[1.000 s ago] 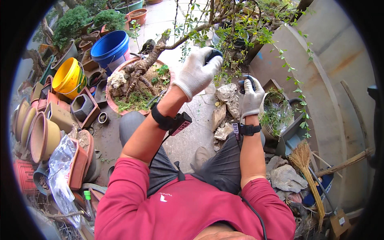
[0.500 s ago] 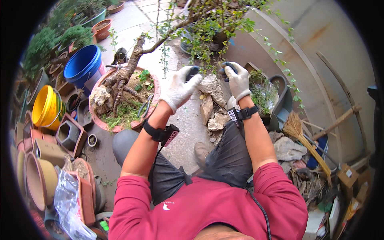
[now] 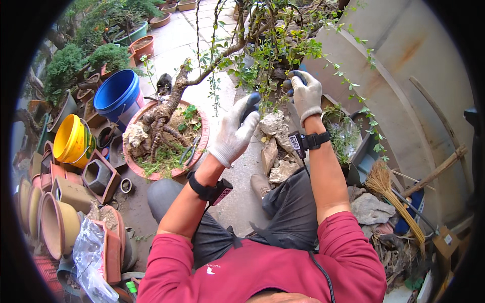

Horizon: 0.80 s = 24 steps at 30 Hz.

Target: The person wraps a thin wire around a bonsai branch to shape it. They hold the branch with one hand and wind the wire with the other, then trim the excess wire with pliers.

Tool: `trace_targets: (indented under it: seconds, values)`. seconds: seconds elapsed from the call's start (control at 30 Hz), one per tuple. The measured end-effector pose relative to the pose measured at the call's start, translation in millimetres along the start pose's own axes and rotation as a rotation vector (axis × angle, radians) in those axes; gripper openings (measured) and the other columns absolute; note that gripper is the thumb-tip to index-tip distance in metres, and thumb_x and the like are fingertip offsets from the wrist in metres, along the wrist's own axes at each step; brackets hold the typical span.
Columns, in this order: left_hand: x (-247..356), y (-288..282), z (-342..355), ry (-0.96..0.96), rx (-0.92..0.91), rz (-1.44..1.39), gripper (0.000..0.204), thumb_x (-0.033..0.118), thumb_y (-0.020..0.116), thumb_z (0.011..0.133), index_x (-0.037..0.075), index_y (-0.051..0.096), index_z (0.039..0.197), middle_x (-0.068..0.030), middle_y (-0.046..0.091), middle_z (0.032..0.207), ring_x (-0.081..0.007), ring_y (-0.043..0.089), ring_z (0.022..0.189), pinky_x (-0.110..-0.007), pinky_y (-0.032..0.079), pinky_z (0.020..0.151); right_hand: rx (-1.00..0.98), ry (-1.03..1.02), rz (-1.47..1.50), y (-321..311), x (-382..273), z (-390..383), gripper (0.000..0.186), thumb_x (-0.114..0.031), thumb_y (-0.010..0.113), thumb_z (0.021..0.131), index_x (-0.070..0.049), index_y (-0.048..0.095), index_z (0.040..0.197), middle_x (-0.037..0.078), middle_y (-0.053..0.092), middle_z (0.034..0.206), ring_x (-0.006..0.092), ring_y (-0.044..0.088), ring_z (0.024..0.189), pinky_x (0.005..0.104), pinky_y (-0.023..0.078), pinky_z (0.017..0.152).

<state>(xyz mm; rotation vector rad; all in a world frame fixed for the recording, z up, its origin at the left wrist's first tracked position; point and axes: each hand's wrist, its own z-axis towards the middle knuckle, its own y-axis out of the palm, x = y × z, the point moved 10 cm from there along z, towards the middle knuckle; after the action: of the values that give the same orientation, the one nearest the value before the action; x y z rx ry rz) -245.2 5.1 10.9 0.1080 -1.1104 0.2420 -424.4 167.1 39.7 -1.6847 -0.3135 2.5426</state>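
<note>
My left hand (image 3: 233, 132), in a white glove with dark fingertips, is raised right of the potted bonsai tree (image 3: 164, 113). Its thumb stands apart from its slightly bent fingers, with nothing visible between them. My right hand (image 3: 305, 96), gloved alike, is higher, at the hanging leafy branches (image 3: 262, 60); its fingers are curled, and what they hold, if anything, is hidden. Below the hands lie pale rocks (image 3: 278, 146). The tree's round pink pot (image 3: 197, 154) holds soil, weeds and a dark-handled tool (image 3: 189, 151).
On the left are a blue bucket (image 3: 113, 93), a yellow bucket (image 3: 65, 139), several stacked pots (image 3: 55, 222) and a plastic bag (image 3: 91, 257). On the right are a concrete wall (image 3: 409, 65), a planter with grass (image 3: 338, 136), a straw broom (image 3: 389, 192) and wooden sticks (image 3: 444, 171).
My left hand has dropped from high among the branches and its thumb has parted from the fingers. My right hand has risen toward the foliage. The view has shifted slightly.
</note>
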Motion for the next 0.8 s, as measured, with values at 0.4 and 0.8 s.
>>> trace_targets:
  seconds: [0.4,0.8]
  values:
    - [54.5,4.6,71.3,0.099,0.336,0.068,0.027,0.007,0.056,0.099,-0.007,0.061,0.122,-0.0106,0.069,0.107,-0.0141,0.066,0.097,-0.027,0.053,0.087,-0.068,-0.112,0.010,24.9,-1.0,47.5,0.018,-0.007,0.059,0.096,0.002,0.071,0.106,0.007,0.074,0.082,0.0066,0.061,0.062,0.0226,0.050,0.056]
    - [76.4,-92.7,37.6,0.228,0.790,-0.098,0.029,0.021,0.052,0.105,-0.005,0.064,0.110,-0.0118,0.071,0.091,-0.0179,0.068,0.073,-0.029,0.056,0.068,-0.080,-0.151,0.110,19.5,-4.1,38.8,0.017,-0.009,0.060,0.099,0.000,0.072,0.106,0.003,0.072,0.078,0.0045,0.056,0.056,0.0205,0.045,0.050]
